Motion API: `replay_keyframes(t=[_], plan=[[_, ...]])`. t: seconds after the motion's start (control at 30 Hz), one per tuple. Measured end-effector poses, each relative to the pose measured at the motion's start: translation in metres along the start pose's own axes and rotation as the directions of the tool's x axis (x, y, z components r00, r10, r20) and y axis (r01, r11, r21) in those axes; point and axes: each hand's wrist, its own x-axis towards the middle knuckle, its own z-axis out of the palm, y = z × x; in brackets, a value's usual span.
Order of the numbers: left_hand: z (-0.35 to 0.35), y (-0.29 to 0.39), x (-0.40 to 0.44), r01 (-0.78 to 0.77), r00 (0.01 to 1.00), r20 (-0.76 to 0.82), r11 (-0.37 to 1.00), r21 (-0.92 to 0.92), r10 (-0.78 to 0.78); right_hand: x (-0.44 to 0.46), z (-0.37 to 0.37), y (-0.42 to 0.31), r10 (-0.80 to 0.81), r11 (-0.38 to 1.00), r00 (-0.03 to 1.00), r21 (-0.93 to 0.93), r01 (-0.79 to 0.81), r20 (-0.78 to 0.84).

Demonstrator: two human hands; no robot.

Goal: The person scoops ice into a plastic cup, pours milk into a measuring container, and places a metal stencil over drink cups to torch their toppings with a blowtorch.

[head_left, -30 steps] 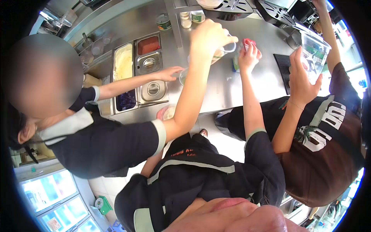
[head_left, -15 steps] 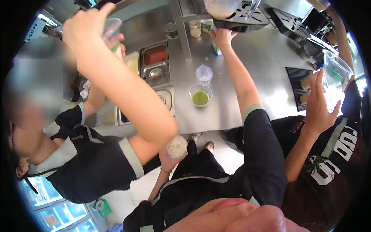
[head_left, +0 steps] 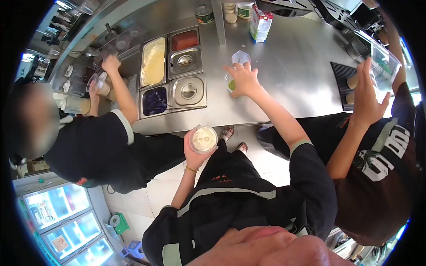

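Note:
Below the counter's front edge, my left hand [head_left: 195, 155] is wrapped round a clear cup [head_left: 204, 139] with a pale, creamy content. Over the steel counter [head_left: 284, 80] my right hand [head_left: 246, 80] has its fingers spread, palm down. Beneath it is a cup of green liquid [head_left: 230, 85], mostly hidden by the hand; whether the fingers touch it I cannot tell. A small clear measuring cup [head_left: 241, 56] stands just behind. Further back a red and white carton [head_left: 261, 24] stands upright near the metal post.
Left of my hands, steel bins [head_left: 153, 62] and lidded pans [head_left: 189, 91] are set in the counter. A co-worker [head_left: 88, 146] reaches among containers at the left. Another person's hand [head_left: 366, 102] holds a clear container [head_left: 384, 68] at the right, near a black mat [head_left: 339, 80].
My right hand has left the carton at the back and come forward over the green cup. The co-worker's arm has withdrawn left from in front of me. My left hand still holds its cup.

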Motion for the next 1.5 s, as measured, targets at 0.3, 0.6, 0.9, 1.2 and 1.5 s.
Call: replay_keyframes(t=[0.3, 0.6, 0.9, 1.2, 1.5], plan=[[-0.023, -0.002, -0.047, -0.029, 0.999, 0.017, 0.997, -0.068, 0.030, -0.017, -0.118, -0.009, 0.059, 0.975, 0.992, 0.209, -0.081, 0.109], [-0.066, -0.005, -0.114, -0.077, 0.989, 0.091, 0.924, -0.376, 0.119, -0.170, -0.298, -0.109, -0.004, 0.959, 0.997, 0.283, -0.019, 0.080], [-0.093, 0.028, -0.174, -0.040, 0.925, 0.309, 0.866, -0.499, 0.221, -0.312, -0.323, -0.168, 0.121, 0.952, 0.992, 0.279, -0.123, 0.024], [-0.043, 0.119, -0.230, 0.030, 0.650, 0.655, 0.849, -0.528, 0.385, -0.561, -0.293, -0.188, -0.070, 0.994, 0.977, -0.100, 0.051, -0.200], [0.182, 0.200, -0.299, 0.040, 0.344, 0.769, 0.809, -0.586, 0.539, -0.763, -0.249, -0.084, 0.173, 0.951, 0.878, 0.154, -0.266, 0.446]])
